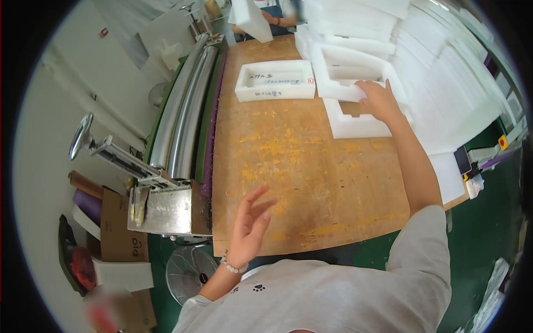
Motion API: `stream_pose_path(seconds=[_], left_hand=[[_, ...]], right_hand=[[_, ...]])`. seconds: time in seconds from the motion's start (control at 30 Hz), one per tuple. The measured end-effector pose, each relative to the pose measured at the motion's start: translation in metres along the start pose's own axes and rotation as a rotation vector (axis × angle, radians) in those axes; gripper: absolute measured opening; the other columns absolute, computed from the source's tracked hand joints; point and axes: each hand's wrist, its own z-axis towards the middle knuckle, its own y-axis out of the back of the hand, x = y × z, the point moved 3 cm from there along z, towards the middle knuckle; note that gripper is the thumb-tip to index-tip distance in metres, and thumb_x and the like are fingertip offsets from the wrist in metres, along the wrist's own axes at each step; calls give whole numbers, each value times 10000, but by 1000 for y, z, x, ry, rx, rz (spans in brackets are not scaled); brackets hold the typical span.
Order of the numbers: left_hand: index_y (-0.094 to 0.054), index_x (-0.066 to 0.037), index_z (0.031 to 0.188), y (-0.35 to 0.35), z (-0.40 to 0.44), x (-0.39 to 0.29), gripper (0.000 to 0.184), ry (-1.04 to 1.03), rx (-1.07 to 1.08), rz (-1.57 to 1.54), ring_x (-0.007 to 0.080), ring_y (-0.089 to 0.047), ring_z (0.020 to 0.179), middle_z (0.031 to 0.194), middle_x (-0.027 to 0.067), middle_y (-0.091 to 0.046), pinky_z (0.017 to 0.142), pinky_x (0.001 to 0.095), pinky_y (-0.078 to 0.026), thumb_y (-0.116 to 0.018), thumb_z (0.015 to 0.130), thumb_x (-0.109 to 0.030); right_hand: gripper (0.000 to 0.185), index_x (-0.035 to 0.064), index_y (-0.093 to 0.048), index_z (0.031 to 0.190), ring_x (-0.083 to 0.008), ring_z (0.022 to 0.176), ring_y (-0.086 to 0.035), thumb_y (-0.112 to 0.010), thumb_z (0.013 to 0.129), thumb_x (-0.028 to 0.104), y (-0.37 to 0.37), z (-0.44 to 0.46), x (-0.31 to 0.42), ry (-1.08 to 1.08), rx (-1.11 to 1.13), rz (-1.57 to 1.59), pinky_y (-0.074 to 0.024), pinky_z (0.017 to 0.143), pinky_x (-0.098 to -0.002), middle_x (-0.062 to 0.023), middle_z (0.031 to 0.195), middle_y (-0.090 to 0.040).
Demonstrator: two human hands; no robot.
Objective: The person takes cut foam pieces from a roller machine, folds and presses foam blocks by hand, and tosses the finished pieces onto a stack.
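Upper right, the right hand [380, 101] grips a foam frame [336, 90]. Lower centre, the left hand [249, 230] hovers, fingers parted.

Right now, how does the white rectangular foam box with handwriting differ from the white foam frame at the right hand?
The foam box bears dark handwriting and a small red mark; the foam frame shows no writing. The right hand grips the frame's near wall, while no hand touches the box. The frame overlaps another foam piece; the box sits on the wooden table. Both are white.
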Motion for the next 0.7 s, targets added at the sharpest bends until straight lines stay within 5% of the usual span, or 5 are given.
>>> stream_pose_path(seconds=[0.17,0.27,0.5,0.6,0.7], left_hand=[[-546,-144,1373,-8,17,-58,617,-652,-245,1001,419,-404,1370,1534,234,-321,1090,436,-380,-654,791,31],[-603,-137,1299,-8,26,-76,571,-738,-326,1046,428,-414,1360,1540,238,-308,1076,439,-396,-684,757,24],[-716,-128,1096,43,7,-132,387,-849,-480,1270,390,-461,1330,1582,217,-260,1024,417,-476,-756,728,-12],[-722,-184,1103,93,-10,-203,373,-1132,-801,1550,343,-565,1240,1553,131,-373,889,345,-584,-753,770,-16],[-697,-294,1182,172,-27,-287,406,-1157,-1065,1758,288,-643,1134,1439,91,-527,812,280,-609,-723,843,-73]], right_hand=[[477,104,-602,1238,-259,939,-604,-640,766,44,48,-77,122,469,-136,11,-427,932,-394,-64,1079,-650],[459,138,-621,1206,-178,862,-584,-669,755,66,78,-120,186,749,-228,11,-441,779,-292,-20,1057,-634],[455,148,-611,1238,-177,891,-585,-692,795,89,135,-144,224,800,-294,-174,-451,828,-275,-21,1084,-627],[361,173,-627,1157,-194,983,-611,-697,812,95,152,-152,238,882,-587,41,-447,1011,-379,-25,1121,-638],[198,182,-625,983,-228,1004,-640,-683,820,86,169,-173,240,991,-907,35,-329,1114,-630,-43,1113,-666]])
